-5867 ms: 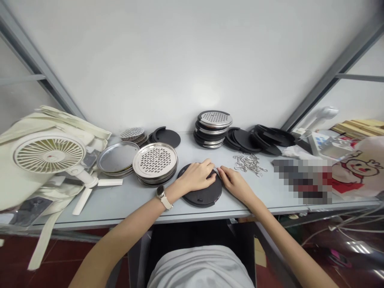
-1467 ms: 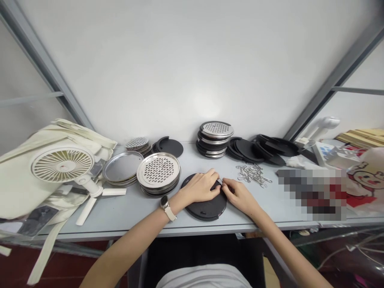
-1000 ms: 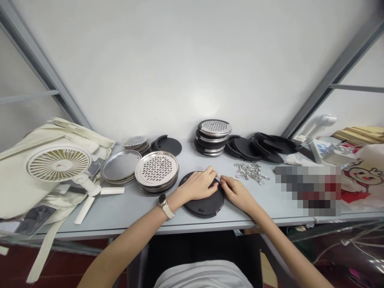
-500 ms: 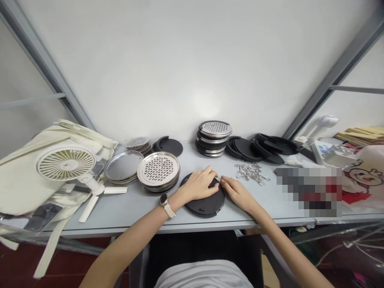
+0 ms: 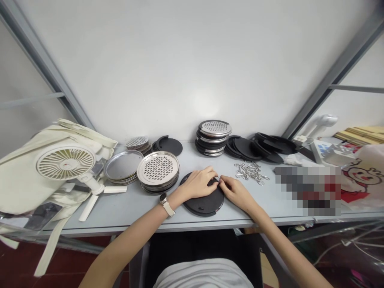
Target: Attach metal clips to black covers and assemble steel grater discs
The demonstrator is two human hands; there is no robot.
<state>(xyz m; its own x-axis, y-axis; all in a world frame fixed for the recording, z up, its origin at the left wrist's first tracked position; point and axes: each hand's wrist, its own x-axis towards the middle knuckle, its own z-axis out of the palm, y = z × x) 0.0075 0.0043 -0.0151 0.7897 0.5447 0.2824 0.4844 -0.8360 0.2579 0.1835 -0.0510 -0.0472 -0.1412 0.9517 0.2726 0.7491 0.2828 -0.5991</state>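
Note:
A black round plate (image 5: 204,204) lies on the table in front of me, with a small knob-like bump near its front. My left hand (image 5: 201,183), a watch on its wrist, rests across the plate and holds it, fingers curled towards the far right edge. At that edge, my right hand (image 5: 234,190) is closed in a pinch, its fingertips close to those of my left. Whatever sits between the right fingertips is too small and covered to make out. Beyond the right hand lies a pile of bent metal wire clips (image 5: 252,172).
Left of the plate are stacked round metal graters (image 5: 159,170) and plain metal discs (image 5: 123,166). Behind stands a stack of black-rimmed graters (image 5: 214,138), with loose black plates (image 5: 247,149) to its right. A white fan (image 5: 67,164) and a cream bag (image 5: 24,172) occupy the left end.
The right fingertips have shifted slightly at the plate's edge; a thin pale bit seen there earlier is now covered. The left hand stays on the plate. The view has moved a little.

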